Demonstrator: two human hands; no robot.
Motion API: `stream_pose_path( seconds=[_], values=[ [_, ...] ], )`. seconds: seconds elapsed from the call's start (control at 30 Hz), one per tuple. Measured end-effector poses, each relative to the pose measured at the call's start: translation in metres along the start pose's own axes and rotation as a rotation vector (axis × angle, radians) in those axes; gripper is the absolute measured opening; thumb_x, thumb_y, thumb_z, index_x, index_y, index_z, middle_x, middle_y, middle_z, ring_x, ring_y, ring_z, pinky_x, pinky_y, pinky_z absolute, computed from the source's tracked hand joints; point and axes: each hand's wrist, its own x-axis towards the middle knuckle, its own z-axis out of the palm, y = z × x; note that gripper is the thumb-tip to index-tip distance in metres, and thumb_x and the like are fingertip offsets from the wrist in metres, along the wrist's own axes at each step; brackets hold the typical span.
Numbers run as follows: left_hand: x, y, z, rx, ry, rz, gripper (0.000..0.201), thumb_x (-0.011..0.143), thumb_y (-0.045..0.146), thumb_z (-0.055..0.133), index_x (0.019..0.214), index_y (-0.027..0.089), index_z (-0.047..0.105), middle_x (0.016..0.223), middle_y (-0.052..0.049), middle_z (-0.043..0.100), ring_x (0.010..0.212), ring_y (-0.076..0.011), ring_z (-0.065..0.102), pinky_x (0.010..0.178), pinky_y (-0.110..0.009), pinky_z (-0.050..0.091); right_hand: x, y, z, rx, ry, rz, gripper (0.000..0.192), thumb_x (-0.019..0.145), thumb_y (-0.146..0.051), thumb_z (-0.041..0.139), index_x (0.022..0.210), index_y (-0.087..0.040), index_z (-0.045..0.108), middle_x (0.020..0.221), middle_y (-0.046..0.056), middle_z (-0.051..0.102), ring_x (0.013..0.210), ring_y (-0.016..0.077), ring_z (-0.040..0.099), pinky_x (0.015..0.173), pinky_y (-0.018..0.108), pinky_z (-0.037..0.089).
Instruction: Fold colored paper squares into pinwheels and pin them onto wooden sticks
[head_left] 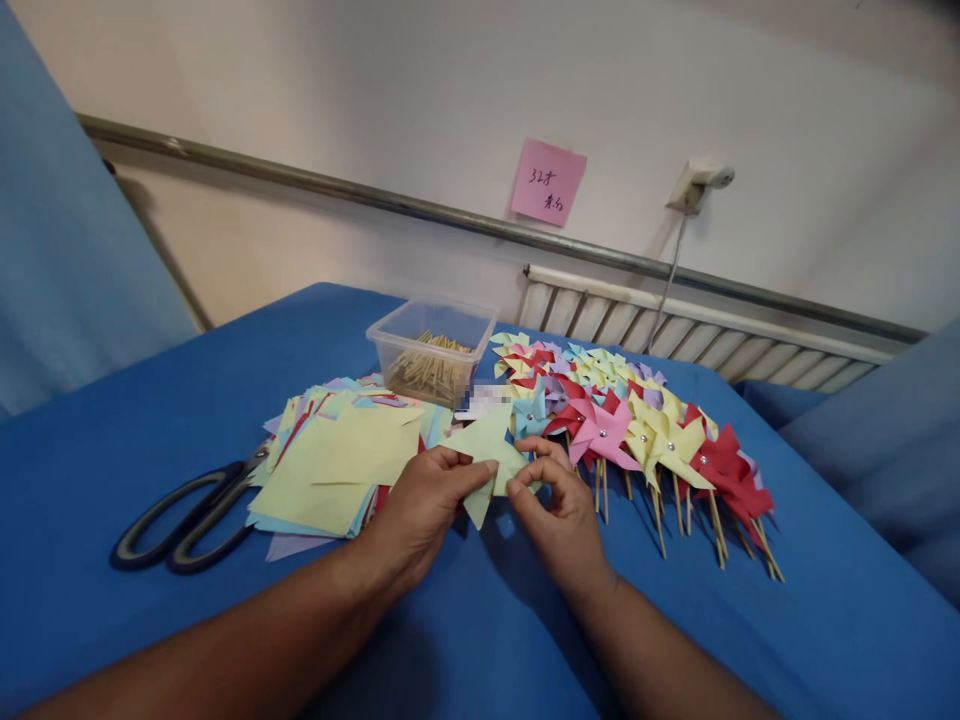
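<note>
Blue surface (pixel 150 400), row of finished pinwheels (pixel 637 430) at right, stack of paper squares (pixel 337 465) at left, scissors (pixel 187 515) beside it, left hand (pixel 420 510) and right hand (pixel 559 515) each pinching a pale green folded paper (pixel 487 450), held between both grips just above the surface

A pale green paper square (pixel 486 452), partly folded into pointed flaps, is held just above a blue cloth. It sits between 2 hands, pinched at its left and right edges, with 1 corner pointing down toward the cloth.
</note>
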Motion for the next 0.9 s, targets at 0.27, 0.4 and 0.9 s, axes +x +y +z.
stream_pose_path(
  seconds=[0.27, 0.4, 0.9],
  values=[
    [0.0013, -0.0010, 0.0004, 0.071, -0.004, -0.009, 0.026, 0.065, 0.032, 0.075, 0.068, 0.014, 0.056, 0.054, 0.004, 0.055, 0.050, -0.0087, 0.047, 0.048, -0.021, 0.034, 0.0003, 0.0011, 0.0002, -0.021, 0.016, 0.044, 0.010, 0.073, -0.016, 0.061, 0.064, -0.019, 0.060, 0.106, 0.006, 0.061, 0.104, 0.0217, 0.056, 0.094, 0.036, 0.037],
    [0.0036, -0.0026, 0.0005, 0.114, 0.009, 0.001, 0.027, 0.065, 0.034, 0.075, 0.069, 0.014, 0.056, 0.055, 0.004, 0.053, 0.049, -0.0078, 0.044, 0.047, -0.021, 0.032, 0.0003, 0.0002, 0.0009, -0.020, 0.027, 0.053, 0.010, 0.074, -0.017, 0.061, 0.064, -0.019, 0.060, 0.106, 0.006, 0.062, 0.103, 0.0218, 0.056, 0.093, 0.036, 0.038],
    [0.0037, -0.0029, 0.0014, 0.104, 0.012, -0.004, 0.025, 0.063, 0.030, 0.077, 0.067, 0.015, 0.057, 0.054, 0.006, 0.054, 0.050, -0.0076, 0.046, 0.047, -0.019, 0.034, 0.0006, 0.0058, 0.0035, 0.002, 0.047, 0.072, 0.011, 0.074, -0.019, 0.061, 0.063, -0.019, 0.060, 0.102, 0.006, 0.063, 0.100, 0.0213, 0.058, 0.092, 0.036, 0.038]
  ],
)
